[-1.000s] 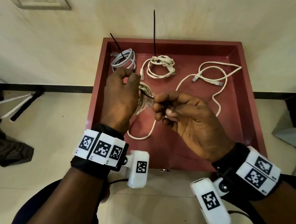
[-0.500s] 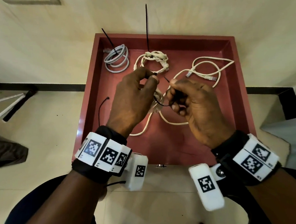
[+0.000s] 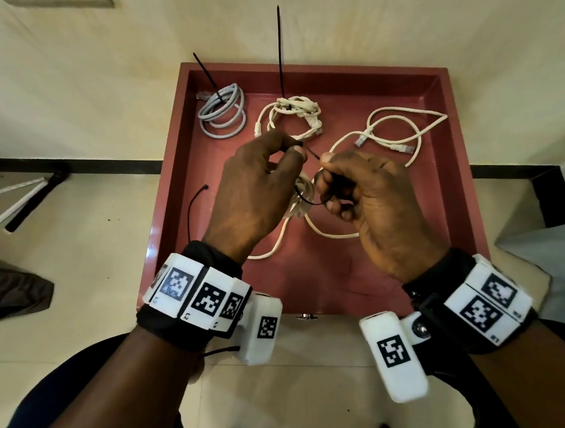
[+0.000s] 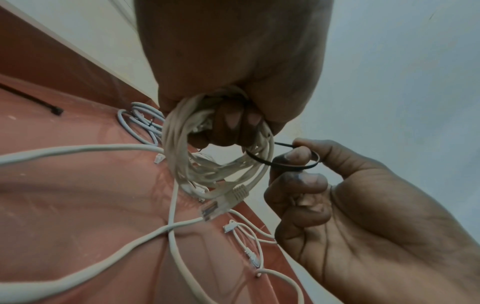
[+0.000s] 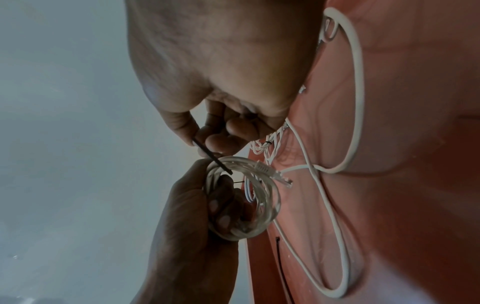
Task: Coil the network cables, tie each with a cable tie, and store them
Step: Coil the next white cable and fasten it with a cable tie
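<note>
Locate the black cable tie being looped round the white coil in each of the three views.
Head: black cable tie at centre, between the left hand and right hand.
Left wrist: right of centre, looped round the white coil, pinched by the right hand.
Right wrist: centre-left, a short black strip above the coil.
Shared landmark: the red tray.

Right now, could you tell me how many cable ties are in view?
4: one on the grey coil, one on the white bundle, one loose tie at the tray's left, one held tie around the coil in hand.
</note>
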